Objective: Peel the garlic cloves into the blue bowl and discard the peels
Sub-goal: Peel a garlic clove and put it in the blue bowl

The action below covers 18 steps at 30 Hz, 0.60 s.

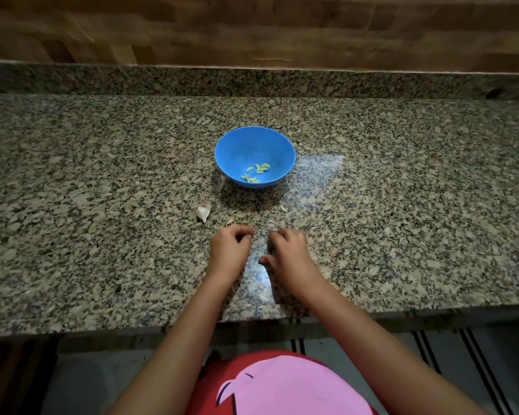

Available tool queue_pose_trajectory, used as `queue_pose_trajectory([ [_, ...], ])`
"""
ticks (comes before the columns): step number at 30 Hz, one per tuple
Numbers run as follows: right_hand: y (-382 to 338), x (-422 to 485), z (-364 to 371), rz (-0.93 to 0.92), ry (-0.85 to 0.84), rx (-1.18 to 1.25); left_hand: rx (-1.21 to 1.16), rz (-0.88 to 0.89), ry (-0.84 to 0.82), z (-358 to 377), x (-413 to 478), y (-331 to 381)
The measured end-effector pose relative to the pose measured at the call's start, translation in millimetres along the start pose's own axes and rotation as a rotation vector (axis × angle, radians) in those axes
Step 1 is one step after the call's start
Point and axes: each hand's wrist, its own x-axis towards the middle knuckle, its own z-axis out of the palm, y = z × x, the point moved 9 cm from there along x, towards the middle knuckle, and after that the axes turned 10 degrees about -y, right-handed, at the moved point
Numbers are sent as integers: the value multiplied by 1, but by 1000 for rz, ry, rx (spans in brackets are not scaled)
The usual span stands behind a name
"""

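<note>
The blue bowl (237,145) stands on the granite tabletop (102,175) at twelve o'clock from the hands, well apart from them. A small cluster of peeled cloves (256,172) lies in its bottom. A whitish garlic piece (203,212) lies at seven o'clock from the bowl (unpeeled clove or empty husk, I cannot tell). A small scrap of skin (230,220) sits just beyond the left hand (229,250), and another pale bit (283,208) lies at five o'clock from the bowl.

Both hands rest knuckles-up on the tabletop, close together but not touching. The left hand's fingers (246,235) are curled under. The right hand (289,250) has its fingers bent down to the stone, thumb stuck out toward the left. Whether either grips a clove or a peel is hidden beneath them, so I cannot tell.

The step in hand looks like gathering loose skins, or taking up the next clove. To do it well, draw the scraps into one heap with fingertips flat on the stone, since pale skins are easily missed against speckled granite. Check the whitish piece for a clove before binning it, and keep peel out of the bowl.
</note>
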Motion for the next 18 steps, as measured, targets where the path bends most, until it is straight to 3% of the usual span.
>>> queue_pose_trajectory([
  [7,-12,-4,3,-164,63,-69,-95,-60,12,3,-9,-10],
  [11,-13,-19,7,-197,53,-53,-318,-114,3,7,-22,-20],
  [15,-8,-17,-6,-19,23,257,-621,-162,23,-3,-48,-29],
  [18,-28,-19,4,55,-72,707,-791,-189,76,-24,-68,-45],
])
